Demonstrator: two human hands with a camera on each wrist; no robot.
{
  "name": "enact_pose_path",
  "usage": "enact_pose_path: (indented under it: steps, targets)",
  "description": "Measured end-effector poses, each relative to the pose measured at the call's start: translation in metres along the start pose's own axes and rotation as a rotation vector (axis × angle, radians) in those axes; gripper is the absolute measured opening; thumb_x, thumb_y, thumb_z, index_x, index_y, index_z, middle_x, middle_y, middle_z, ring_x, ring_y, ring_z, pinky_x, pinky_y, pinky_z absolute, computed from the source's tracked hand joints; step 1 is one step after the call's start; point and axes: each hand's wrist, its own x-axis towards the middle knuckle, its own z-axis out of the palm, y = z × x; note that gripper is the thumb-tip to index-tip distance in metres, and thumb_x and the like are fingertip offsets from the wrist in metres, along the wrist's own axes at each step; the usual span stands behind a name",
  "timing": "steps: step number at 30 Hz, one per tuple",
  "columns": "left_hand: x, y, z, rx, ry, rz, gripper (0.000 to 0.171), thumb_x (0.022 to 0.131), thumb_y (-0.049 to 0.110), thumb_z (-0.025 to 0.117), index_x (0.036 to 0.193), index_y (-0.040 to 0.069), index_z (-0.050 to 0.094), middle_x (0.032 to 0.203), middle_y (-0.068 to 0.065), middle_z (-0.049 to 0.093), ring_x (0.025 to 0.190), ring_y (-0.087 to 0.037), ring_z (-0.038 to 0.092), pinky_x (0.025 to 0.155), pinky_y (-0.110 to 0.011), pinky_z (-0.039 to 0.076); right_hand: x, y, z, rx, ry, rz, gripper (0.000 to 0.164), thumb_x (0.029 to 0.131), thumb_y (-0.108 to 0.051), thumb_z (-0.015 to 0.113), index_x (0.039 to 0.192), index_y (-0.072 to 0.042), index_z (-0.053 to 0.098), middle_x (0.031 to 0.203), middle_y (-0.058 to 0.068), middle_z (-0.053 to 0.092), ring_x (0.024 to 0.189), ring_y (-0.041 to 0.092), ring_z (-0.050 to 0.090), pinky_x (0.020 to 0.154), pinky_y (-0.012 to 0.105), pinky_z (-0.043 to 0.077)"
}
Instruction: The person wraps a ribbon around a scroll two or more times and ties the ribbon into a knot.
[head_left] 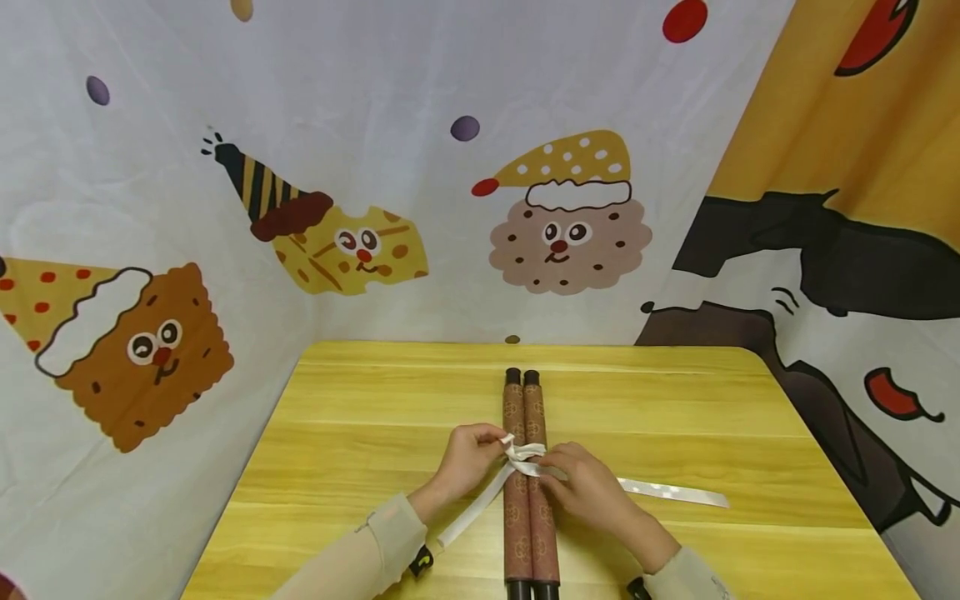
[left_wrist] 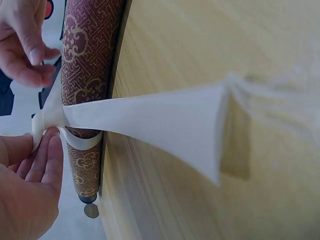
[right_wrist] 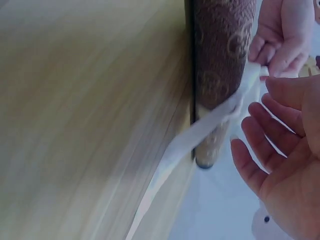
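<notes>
Two rolled scrolls [head_left: 517, 521] in brown-red patterned cloth with black end knobs lie side by side, pointing away from me. A white ribbon [head_left: 472, 517] goes round their middle, crossed and looped on top. My left hand [head_left: 467, 460] pinches a ribbon loop between thumb and fingers at the scrolls' left side; the left wrist view shows this pinch [left_wrist: 37, 137] closely. Over the right scroll is my right hand [head_left: 588, 490], close to the ribbon. Its fingers [right_wrist: 265, 135] look loose and spread in the right wrist view, with no ribbon gripped between them.
One ribbon tail [head_left: 675, 492] stretches right across the wood-grain table [head_left: 337, 417]; the other slants down on the left. A cartoon-printed white cloth [head_left: 375, 75] hangs behind the table and along its sides.
</notes>
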Motion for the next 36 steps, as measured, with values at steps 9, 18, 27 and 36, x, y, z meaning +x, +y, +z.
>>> enact_pose_path:
  steps: [9, 18, 27, 36]
  targets:
    - [-0.01, 0.031, -0.003, 0.005, -0.006, 0.035, 0.01, 0.086, -0.001, 0.062, 0.091, -0.005, 0.07, 0.087, -0.02, 0.07, 0.079, -0.028, 0.065, 0.069, -0.04, 0.057, 0.018, -0.014, 0.015, -0.032, 0.015, -0.007, 0.018, 0.08, -0.016, 0.075, 0.096, -0.012, 0.07, 0.094, -0.003, 0.068, 0.084, 0.008, 0.054, 0.068, 0.03, 0.053]
    - [-0.009, 0.028, -0.003, -0.016, -0.035, 0.065, 0.011, 0.087, -0.001, 0.062, 0.092, -0.009, 0.068, 0.088, -0.022, 0.07, 0.08, -0.026, 0.066, 0.071, -0.036, 0.057, 0.018, -0.012, 0.015, -0.076, -0.023, 0.059, 0.008, 0.076, -0.009, 0.075, 0.083, -0.013, 0.072, 0.078, -0.006, 0.065, 0.073, 0.007, 0.055, 0.064, 0.032, 0.053]
    - [-0.001, -0.005, 0.001, -0.03, -0.022, 0.013, 0.011, 0.086, 0.002, 0.064, 0.093, -0.004, 0.07, 0.085, -0.016, 0.071, 0.072, -0.029, 0.065, 0.056, -0.028, 0.055, 0.014, -0.006, 0.006, -0.076, -0.019, 0.132, 0.014, 0.077, -0.005, 0.072, 0.088, -0.013, 0.074, 0.079, -0.002, 0.069, 0.071, 0.009, 0.059, 0.063, 0.031, 0.055]
    - [-0.002, -0.003, 0.002, -0.094, -0.026, 0.021, 0.009, 0.084, 0.0, 0.064, 0.09, -0.004, 0.07, 0.085, -0.017, 0.071, 0.074, -0.021, 0.066, 0.068, -0.044, 0.056, 0.008, 0.0, 0.002, -0.086, 0.005, 0.221, 0.02, 0.076, 0.002, 0.062, 0.087, -0.01, 0.073, 0.083, 0.003, 0.071, 0.075, 0.014, 0.062, 0.067, 0.034, 0.056]
